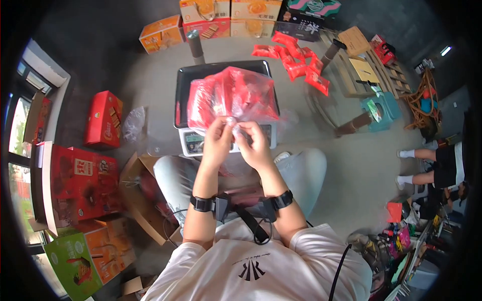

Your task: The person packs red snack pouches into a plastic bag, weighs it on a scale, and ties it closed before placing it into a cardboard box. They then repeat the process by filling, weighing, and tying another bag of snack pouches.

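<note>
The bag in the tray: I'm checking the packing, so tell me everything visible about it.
The bag is thin, see-through, wrinkled and shiny, apparently plastic, bulging with red contents too blurred to tell apart. It lies in the tray, its near side covering part of the rim. The left hand and right hand pinch its bunched near end; no tie can be made out.

The glass table (164, 134) bore a scale (193, 145) near its front edge and loose red packets (296, 70) farther back, rightward.
</note>
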Demonstrator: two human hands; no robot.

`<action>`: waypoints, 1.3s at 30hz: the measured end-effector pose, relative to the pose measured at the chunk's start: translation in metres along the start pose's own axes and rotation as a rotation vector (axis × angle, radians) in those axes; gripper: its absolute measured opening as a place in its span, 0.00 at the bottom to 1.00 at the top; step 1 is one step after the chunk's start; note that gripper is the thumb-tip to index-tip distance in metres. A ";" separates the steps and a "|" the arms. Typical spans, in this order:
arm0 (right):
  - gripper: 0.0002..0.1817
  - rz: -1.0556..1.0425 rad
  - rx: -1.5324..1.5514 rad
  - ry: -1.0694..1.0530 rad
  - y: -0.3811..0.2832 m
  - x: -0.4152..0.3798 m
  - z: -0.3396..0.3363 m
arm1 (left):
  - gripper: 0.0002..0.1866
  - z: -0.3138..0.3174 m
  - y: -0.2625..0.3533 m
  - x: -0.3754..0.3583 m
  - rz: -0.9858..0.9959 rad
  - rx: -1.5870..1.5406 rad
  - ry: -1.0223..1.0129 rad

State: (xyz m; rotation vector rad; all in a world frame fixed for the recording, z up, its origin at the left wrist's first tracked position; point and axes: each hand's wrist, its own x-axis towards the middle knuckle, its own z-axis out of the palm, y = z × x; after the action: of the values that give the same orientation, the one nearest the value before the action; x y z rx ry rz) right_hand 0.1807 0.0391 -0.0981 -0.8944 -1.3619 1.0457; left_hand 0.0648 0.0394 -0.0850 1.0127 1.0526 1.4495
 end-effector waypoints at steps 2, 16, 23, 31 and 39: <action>0.09 -0.087 -0.155 -0.028 0.004 0.000 -0.005 | 0.05 -0.001 -0.001 -0.003 0.016 -0.041 0.038; 0.07 -0.086 -0.180 0.109 0.014 0.002 -0.005 | 0.08 -0.008 0.012 -0.018 0.689 1.039 0.096; 0.07 -0.096 -0.104 -0.010 -0.002 0.012 -0.008 | 0.11 -0.008 0.019 -0.021 0.790 1.079 -0.006; 0.07 -0.018 -0.134 -0.166 -0.004 0.015 -0.014 | 0.12 -0.018 0.023 -0.020 0.804 1.075 -0.036; 0.10 0.037 -0.340 -0.180 -0.021 0.022 -0.015 | 0.12 -0.026 0.028 -0.018 0.797 1.092 -0.098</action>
State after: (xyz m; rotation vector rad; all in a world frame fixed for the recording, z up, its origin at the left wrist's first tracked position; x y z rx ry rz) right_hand 0.1955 0.0546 -0.0720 -1.0968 -1.7135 0.9554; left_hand 0.0351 0.0163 -0.0658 2.4654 1.4815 1.3307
